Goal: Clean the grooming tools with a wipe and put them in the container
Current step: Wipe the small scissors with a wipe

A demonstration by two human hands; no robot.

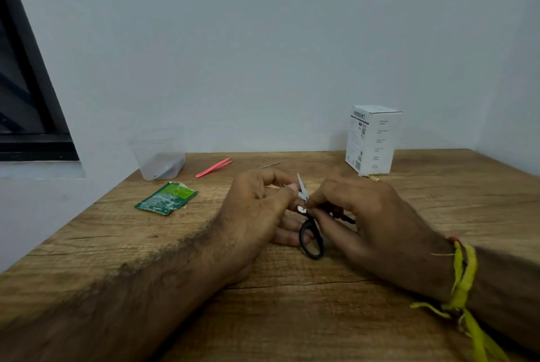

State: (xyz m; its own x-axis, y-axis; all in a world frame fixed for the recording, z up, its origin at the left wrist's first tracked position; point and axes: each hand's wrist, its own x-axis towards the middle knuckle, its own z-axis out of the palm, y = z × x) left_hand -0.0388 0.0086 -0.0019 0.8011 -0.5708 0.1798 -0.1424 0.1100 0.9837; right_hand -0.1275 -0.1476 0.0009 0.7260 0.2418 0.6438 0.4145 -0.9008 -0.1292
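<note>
Small scissors (pixel 311 237) with black handles and a pointed metal blade are held upright over the middle of the wooden table (pixel 277 303). My left hand (pixel 257 209) pinches the blade near its tip. My right hand (pixel 359 215) grips the scissors just above the handles, and a small white piece of wipe (pixel 301 209) shows between the fingers. Pink tweezers (pixel 214 167) lie on the table behind the hands. A clear plastic container (pixel 159 157) stands at the back left edge with something metallic inside.
A torn green wipe sachet (pixel 166 198) lies left of the hands. A white cardboard box (pixel 371 138) stands at the back right against the wall. A thin pin-like thing (pixel 268 165) lies near the far edge. A dark window frame (pixel 32 104) is at far left.
</note>
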